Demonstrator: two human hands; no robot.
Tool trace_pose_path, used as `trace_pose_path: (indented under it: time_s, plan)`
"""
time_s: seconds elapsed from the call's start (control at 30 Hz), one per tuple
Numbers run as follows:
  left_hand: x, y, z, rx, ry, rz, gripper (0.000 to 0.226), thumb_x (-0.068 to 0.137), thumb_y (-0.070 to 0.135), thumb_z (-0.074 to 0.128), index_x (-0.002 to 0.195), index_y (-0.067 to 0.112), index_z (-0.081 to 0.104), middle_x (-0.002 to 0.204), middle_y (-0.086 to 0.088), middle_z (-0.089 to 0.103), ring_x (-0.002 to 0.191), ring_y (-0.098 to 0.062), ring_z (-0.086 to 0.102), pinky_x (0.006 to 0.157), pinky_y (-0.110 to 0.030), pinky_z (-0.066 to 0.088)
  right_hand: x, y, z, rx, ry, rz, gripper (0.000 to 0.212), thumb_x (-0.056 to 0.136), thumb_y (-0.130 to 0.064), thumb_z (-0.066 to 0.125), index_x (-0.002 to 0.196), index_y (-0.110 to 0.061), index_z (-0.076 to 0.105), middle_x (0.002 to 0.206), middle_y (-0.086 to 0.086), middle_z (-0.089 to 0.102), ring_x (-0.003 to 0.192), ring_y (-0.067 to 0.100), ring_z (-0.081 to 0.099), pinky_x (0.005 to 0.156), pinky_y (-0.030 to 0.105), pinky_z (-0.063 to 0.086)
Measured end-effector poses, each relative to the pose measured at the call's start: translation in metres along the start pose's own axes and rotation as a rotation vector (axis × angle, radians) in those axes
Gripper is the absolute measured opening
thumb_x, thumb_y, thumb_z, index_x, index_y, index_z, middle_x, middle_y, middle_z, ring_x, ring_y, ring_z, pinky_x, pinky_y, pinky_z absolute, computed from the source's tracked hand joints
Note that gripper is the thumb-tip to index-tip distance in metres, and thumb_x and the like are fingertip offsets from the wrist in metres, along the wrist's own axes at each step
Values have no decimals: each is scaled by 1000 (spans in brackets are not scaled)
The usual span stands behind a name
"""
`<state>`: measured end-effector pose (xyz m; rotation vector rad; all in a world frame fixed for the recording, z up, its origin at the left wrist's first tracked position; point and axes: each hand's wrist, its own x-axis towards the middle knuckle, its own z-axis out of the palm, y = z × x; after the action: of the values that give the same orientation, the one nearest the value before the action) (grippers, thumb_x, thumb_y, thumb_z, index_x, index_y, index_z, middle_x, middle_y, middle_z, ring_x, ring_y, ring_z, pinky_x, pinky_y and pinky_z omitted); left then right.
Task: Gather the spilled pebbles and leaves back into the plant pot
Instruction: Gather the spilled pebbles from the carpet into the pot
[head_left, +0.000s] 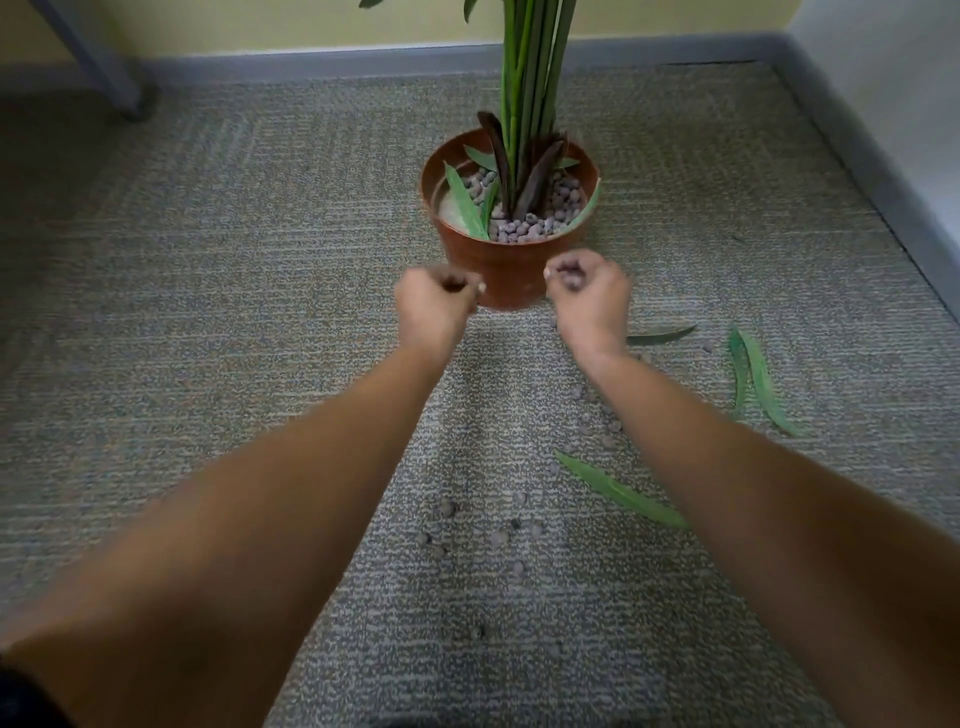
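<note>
Fingers (563, 275) curled — four leaves (623, 493) on carpet (208, 312).

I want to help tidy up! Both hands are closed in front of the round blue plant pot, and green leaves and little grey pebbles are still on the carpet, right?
Nearly. The head view shows the round plant pot is reddish-brown, not blue. The rest holds: both closed hands, left and right, are in front of it, with long green leaves and little grey pebbles on the carpet.

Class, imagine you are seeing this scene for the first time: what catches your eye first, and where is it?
The terracotta plant pot stands at centre, green stems rising from its bed of pebbles. Just in front of it, the left hand and right hand are closed into fists, the right showing pebbles in its grip. Loose green leaves and scattered pebbles lie on the grey carpet to the right.
</note>
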<state>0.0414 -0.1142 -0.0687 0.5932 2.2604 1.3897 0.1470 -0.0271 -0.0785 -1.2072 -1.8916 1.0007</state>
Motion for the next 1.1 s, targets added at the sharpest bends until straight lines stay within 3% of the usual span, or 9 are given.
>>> trace_pose_path:
  time_s: [0.1,0.17,0.27,0.37,0.47,0.53,0.63,0.83,1.1]
  plan:
    - [-34,-37,-5,50,-101,-90,7,82,5,67,85,-1,69,69,-5,64,53,-11,54,52,-21,52,-34,19,-1,-99,-140,6,12,83,-4,61,93,-8,67,89,7,67,68,8,57,59,8,48]
    - [-56,-64,-10,96,-168,-126,4,81,6,68,80,2,69,61,1,61,48,-9,50,36,-12,42,-58,33,-2,-186,-281,-32,11,83,-6,61,92,-9,68,93,9,68,78,15,62,70,22,54]
    - [-79,-97,-19,199,-270,-109,8,78,8,71,84,3,71,71,2,65,55,-5,54,50,-12,43,-91,51,-6,-266,-473,-76,12,84,-8,60,92,-11,68,97,9,68,84,18,63,78,31,55]
    - [-97,-121,-34,318,-304,-99,17,75,9,74,92,5,72,85,0,69,67,-4,60,64,-8,44,-121,68,-7,-345,-589,-86,15,87,-9,57,97,-12,67,100,6,68,76,11,60,65,12,50]
    - [-110,-135,-46,368,-359,-83,30,72,13,77,101,10,71,98,-4,72,82,-15,66,76,-19,50,-145,77,-7,-406,-653,-107,17,88,-11,56,102,-13,66,102,4,67,70,3,54,54,2,42]
    - [-115,-137,-51,454,-408,-24,35,72,21,77,107,18,69,102,-2,68,88,-16,64,81,-23,51,-156,80,-7,-453,-687,-157,23,88,-19,57,109,-13,63,113,2,62,85,6,55,74,7,44]
    - [-121,-135,-51,558,-456,79,33,76,21,74,109,20,68,110,-3,63,96,-17,59,91,-28,48,-165,81,-7,-538,-712,-168,34,88,-31,55,118,-16,58,131,0,51,115,15,48,99,30,41]
    - [-129,-130,-48,700,-419,150,24,83,16,66,106,21,68,109,0,61,91,-12,58,81,-16,42,-180,71,-3,-648,-760,-152,50,88,-41,51,130,-14,47,146,6,36,135,22,31,109,37,32]
    - [-134,-131,-41,749,-366,187,19,87,7,60,102,16,68,107,0,61,92,-18,61,82,-19,48,-194,72,-4,-632,-713,-247,36,93,-4,46,128,-10,49,138,10,44,130,19,36,105,25,40]
